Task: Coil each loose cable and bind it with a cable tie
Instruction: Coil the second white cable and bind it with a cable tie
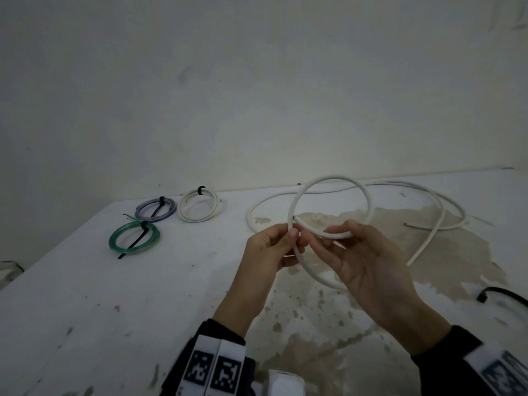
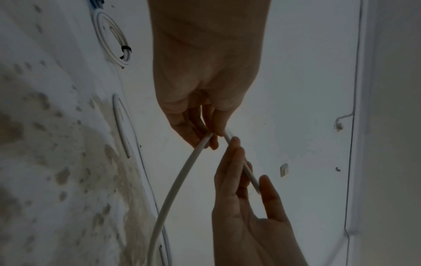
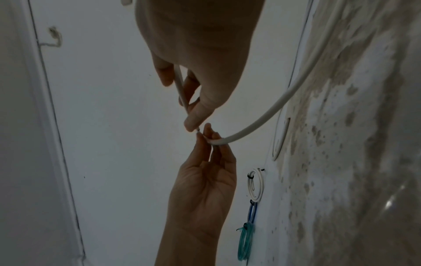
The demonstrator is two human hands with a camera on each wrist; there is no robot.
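Head view is looking forward and down from above the tabletop's (image 1: 143,295) near edge, taking in its far edge and the wall (image 1: 257,81) behind. Both wrist views are sitting close, looking along each hand toward the fingertips, with the tabletop running up one side. All three are sharing the white cable (image 1: 331,178) and the bound white coil (image 1: 198,208) by the far edge.

This looks like a bare room in a home or a simple workroom, dim and plain. The white wall (image 1: 257,81) is unpainted in places and marked, with a light switch (image 2: 284,170) on it. The white table (image 1: 85,295) has worn, peeling patches, and bundled cables (image 1: 198,206) lie on it.
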